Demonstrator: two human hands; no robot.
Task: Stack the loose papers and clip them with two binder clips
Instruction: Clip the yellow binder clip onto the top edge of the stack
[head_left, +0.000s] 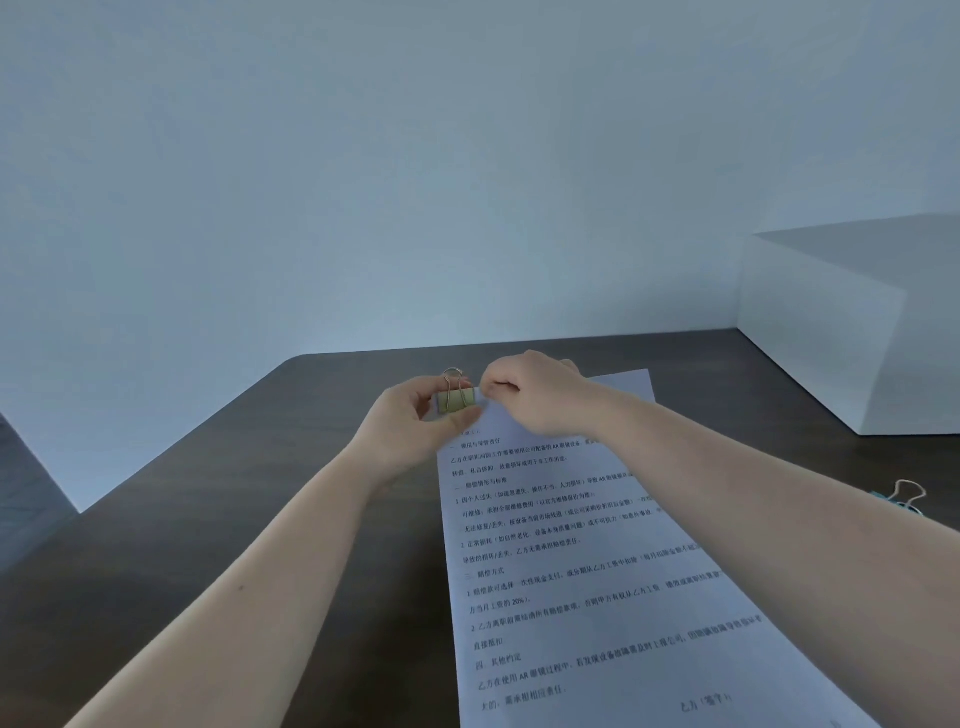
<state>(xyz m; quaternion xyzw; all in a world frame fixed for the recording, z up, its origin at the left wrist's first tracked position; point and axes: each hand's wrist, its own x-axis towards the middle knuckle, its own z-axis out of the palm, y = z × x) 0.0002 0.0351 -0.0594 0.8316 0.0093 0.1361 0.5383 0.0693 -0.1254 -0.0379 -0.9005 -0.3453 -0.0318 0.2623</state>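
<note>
Two hands meet at the far-left corner of the papers (597, 561) on the counter (208, 493). Left hand (410, 426) pinches the yellow-green binder clip (457, 401), thumb below, fingers above, one wire handle up at 12 o'clock. Right hand (535, 392) curled, pinching at the corner by the clip. Judged: seat the clip fully over squared edges before release. Second clip (906, 496) at 3 o'clock, mostly hidden behind the right forearm. Clip's mouth and sheet count unreadable. White box (831, 322) cut off right.
</note>
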